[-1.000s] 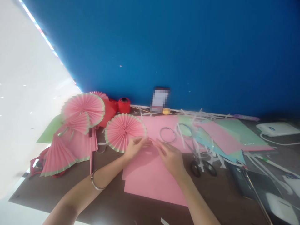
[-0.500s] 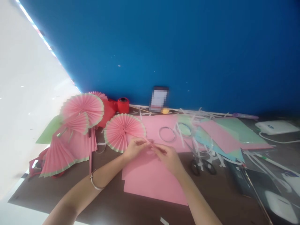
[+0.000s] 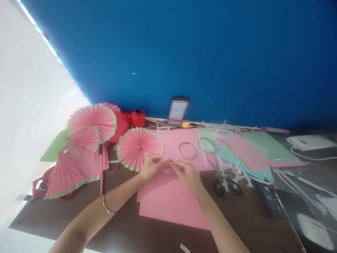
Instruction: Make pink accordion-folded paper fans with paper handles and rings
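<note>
Fingertips almost meeting, my left hand [image 3: 154, 167] and my right hand [image 3: 185, 174] are both closed in a pinch on a narrow pink paper strip [image 3: 169, 162]. Most of the strip is hidden by the fingers. Beneath them lie pink paper sheets [image 3: 171, 211] on the dark table. A round pleated paper fan [image 3: 139, 144], pink with a pale green edge, lies flat just beyond my left hand. Beyond my right hand a thin ring [image 3: 187, 150] rests on pink paper, and black-handled scissors [image 3: 223, 186] lie to its right.
More pleated fans [image 3: 92, 123] are piled at the left beside a red tape roll [image 3: 138, 118]. A phone [image 3: 178, 111] leans against the blue wall [image 3: 184, 52]. Coloured sheets [image 3: 247, 151], white paper strips and a white device [image 3: 310, 142] fill the right side.
The fingertips of both hands have shifted slightly along the pink strip, and less of it shows. The arms and the objects around them stay in place.
</note>
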{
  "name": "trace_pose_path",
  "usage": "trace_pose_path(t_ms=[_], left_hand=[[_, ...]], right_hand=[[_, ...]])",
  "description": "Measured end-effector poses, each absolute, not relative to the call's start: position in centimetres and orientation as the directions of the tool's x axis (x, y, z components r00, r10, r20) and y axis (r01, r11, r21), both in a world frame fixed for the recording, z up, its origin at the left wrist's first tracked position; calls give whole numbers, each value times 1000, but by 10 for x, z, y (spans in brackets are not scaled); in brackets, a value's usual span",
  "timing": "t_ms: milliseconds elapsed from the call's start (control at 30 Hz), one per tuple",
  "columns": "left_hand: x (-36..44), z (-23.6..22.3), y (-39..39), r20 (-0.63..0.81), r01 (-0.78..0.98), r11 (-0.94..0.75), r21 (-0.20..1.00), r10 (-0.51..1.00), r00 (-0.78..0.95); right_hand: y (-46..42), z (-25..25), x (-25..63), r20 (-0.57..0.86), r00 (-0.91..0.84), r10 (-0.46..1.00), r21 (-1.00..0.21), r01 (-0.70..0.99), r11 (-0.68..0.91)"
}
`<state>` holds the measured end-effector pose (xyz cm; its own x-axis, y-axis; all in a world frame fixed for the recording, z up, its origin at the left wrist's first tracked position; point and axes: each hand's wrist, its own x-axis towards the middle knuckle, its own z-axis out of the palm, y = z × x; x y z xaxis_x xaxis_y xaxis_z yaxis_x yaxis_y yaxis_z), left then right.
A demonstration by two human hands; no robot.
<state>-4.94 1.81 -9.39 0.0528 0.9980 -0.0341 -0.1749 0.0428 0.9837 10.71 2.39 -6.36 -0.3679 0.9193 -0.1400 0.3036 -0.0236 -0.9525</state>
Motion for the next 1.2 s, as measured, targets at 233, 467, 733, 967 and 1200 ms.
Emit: trace_pose_path(t_ms=[233, 467, 733, 967, 1200], left_hand=[[-48, -90, 16, -9, -217, 16, 976, 999, 32], [-51, -99, 22, -49, -265, 25, 964, 995, -86], [-48, -99, 20, -45, -260, 48, 965, 999, 16], [-48, -96, 20, -48, -273, 46, 961, 999, 1], [-49, -96, 20, -40, -271, 34, 962, 999, -16]], right_hand=[[22, -67, 104, -81, -369, 926, -954, 298, 36], [27, -65, 113, -12, -270, 963, -907, 408, 103], [26, -58, 110, -72, -274, 959, -933, 359, 33], [28, -63, 114, -94, -236, 967, -938, 347, -6], [28, -59, 114, -156, -235, 959, -930, 362, -63]])
